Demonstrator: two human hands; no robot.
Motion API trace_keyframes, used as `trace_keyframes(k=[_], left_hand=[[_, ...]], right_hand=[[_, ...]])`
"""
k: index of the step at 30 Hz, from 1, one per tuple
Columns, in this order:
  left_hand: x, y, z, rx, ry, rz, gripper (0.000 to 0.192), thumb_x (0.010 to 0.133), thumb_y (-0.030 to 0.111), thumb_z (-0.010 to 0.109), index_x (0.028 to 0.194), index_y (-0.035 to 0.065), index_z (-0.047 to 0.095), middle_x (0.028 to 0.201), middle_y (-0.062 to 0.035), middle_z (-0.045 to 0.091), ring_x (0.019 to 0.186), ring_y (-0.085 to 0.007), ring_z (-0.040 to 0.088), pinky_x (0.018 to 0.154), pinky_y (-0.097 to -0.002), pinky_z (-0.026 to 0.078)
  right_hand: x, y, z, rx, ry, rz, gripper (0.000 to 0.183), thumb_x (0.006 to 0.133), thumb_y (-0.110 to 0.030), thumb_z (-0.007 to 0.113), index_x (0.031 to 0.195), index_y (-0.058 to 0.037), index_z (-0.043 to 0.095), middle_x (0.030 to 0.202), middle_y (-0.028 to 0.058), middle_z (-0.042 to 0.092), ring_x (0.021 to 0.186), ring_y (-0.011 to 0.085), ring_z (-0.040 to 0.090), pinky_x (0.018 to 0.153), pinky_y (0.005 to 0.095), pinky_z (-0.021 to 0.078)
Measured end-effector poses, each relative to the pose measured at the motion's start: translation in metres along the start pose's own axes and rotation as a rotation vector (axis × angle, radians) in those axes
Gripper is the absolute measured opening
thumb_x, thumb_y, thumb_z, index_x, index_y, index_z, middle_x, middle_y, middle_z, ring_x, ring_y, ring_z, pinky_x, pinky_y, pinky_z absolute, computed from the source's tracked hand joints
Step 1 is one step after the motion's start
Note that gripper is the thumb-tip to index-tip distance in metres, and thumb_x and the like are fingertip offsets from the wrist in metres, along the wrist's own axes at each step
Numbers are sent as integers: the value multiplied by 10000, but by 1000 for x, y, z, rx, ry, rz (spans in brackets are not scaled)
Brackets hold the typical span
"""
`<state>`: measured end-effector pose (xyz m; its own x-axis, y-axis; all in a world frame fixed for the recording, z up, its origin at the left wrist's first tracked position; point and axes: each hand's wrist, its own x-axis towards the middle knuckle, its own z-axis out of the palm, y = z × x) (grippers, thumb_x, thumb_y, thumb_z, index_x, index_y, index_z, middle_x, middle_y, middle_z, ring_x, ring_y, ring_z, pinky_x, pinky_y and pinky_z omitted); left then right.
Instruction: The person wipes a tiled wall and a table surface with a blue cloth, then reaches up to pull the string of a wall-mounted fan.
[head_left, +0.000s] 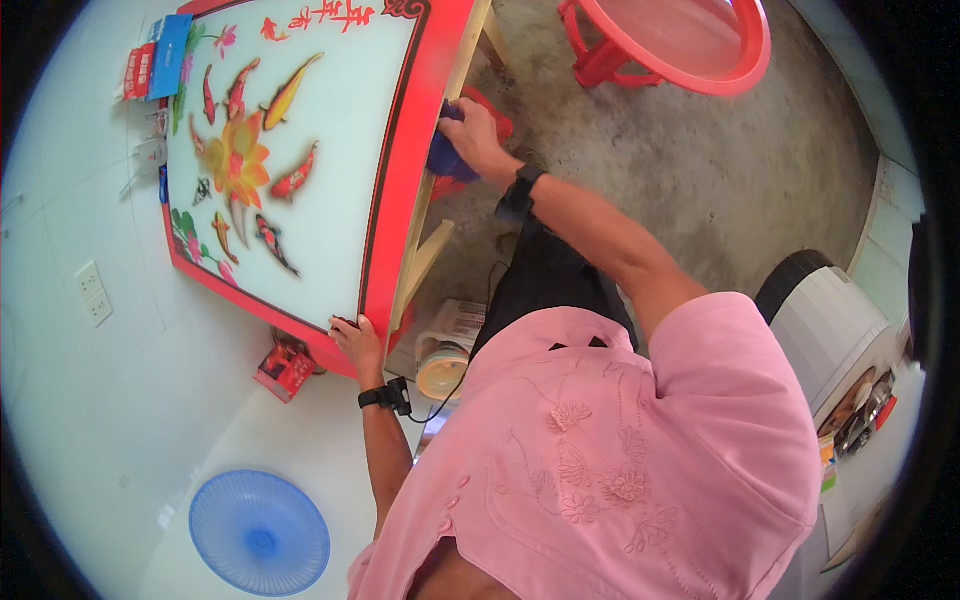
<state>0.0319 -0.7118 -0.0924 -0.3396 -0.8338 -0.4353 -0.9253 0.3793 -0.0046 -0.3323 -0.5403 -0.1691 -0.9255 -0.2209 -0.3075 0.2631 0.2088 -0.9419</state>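
My right hand grips a dark blue cloth at the red edge of a table. The cloth hangs over the side, and part of it is hidden by my fingers. The tabletop is pale, with printed koi, a lotus flower and red characters inside a red border. Near the table's closest corner, my left hand rests on the red border with its thumb and fingers apart.
Boxes stand along the table's far edge by the wall. A red plastic stool is at upper right, and a blue round cover at lower left. A red box and stacked basins sit near the table. A white bin-like container stands right.
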Motion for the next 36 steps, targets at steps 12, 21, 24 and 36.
trace_keyframes(k=[12, 21, 24, 36], left_hand=[[-10, 5, 10, 80, 87, 9, 752, 933, 414, 412, 1409, -94, 127, 1404, -415, 169, 1308, -526, 231, 1074, -518, 256], [-8, -30, 12, 34, 189, 193, 795, 867, 479, 536, 1433, 26, 209, 1418, -369, 219, 1276, -505, 302, 1017, -566, 302], [-15, -29, 9, 62, 241, 171, 825, 825, 482, 599, 1433, 60, 235, 1433, -336, 233, 1269, -481, 333, 985, -549, 346], [-31, -26, 14, -139, 415, 164, 832, 830, 444, 626, 1431, 20, 238, 1432, -335, 223, 1278, -498, 295, 941, -583, 337]], right_hand=[[-139, 23, 39, -202, -378, -120, 246, 748, -152, 658, 966, -38, 642, 955, 224, 572, 940, 403, 558, 793, 462, 460], [-160, 16, 27, -255, -1005, -241, 290, 685, -143, 683, 943, -12, 676, 736, 143, 655, 682, 192, 644, 640, 347, 502], [-172, 4, 12, -317, -1008, -220, 274, 711, -168, 665, 927, -2, 638, 701, 123, 624, 633, 157, 602, 623, 338, 492], [-202, -61, -11, -155, -862, 10, 214, 810, -77, 626, 1001, 14, 658, 819, 0, 632, 695, 79, 573, 632, 237, 479]])
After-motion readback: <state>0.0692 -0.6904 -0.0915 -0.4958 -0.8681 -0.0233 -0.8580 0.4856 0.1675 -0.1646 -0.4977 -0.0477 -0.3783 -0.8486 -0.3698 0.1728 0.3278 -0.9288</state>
